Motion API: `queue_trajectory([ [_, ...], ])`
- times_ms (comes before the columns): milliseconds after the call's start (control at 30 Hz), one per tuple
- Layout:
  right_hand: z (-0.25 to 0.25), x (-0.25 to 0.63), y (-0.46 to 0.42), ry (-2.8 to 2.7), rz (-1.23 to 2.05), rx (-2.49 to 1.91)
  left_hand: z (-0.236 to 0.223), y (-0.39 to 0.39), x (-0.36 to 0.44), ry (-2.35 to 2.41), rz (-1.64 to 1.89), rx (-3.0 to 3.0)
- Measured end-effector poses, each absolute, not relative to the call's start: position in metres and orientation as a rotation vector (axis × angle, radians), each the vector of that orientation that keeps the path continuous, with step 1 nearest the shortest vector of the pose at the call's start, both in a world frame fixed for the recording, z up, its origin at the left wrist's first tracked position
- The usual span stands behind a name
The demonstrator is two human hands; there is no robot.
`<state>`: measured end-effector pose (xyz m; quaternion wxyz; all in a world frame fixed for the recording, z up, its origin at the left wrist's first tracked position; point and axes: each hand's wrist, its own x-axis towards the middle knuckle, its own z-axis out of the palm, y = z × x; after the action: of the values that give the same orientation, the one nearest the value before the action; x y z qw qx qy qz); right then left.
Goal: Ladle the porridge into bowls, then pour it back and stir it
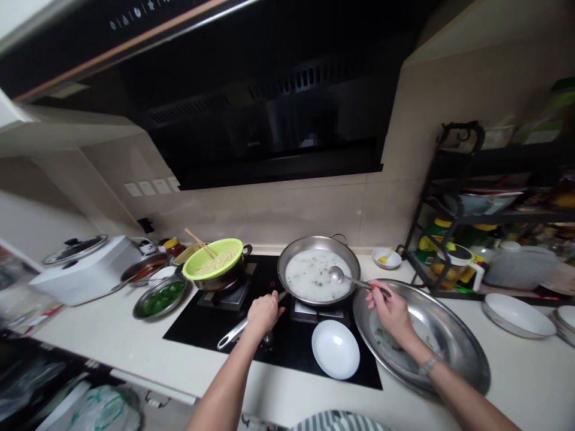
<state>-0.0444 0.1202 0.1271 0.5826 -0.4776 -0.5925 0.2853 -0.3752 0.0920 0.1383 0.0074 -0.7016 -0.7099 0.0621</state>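
Observation:
A wide metal wok [353, 263] stands on the right burner, holding milky white liquid with green bits. My left hand [264, 314] is closed around the wok's long handle [232, 335], whose end sticks out at the lower left. In my right hand [390, 305] is a metal ladle [354, 280]; its bowl is over the liquid near the wok's right side. Below my right forearm lies a large steel basin [462, 341] with some cloudy liquid and green bits in it. A white bowl [335, 349] sits in front of the wok on the black cooktop [197, 326].
A green colander [191, 272] with pale noodles and chopsticks rests on a pot at the left burner. Beside it is a metal dish of leafy greens [160, 298]. A small white bowl [386, 258] stands behind the basin, near a black rack [426, 227]. The range hood [269, 120] hangs overhead.

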Motion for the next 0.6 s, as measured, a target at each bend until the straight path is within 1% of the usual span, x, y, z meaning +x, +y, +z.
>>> queue_trajectory([
  [367,0.136,-0.045,0.134,-0.904,0.813,-1.196,0.14,0.091,-0.375,-2.233,0.203,-2.206],
  [600,0.145,-0.039,0.132,-0.839,0.841,-1.171,0.141,0.091,-0.375,-2.251,0.227,-2.203],
])
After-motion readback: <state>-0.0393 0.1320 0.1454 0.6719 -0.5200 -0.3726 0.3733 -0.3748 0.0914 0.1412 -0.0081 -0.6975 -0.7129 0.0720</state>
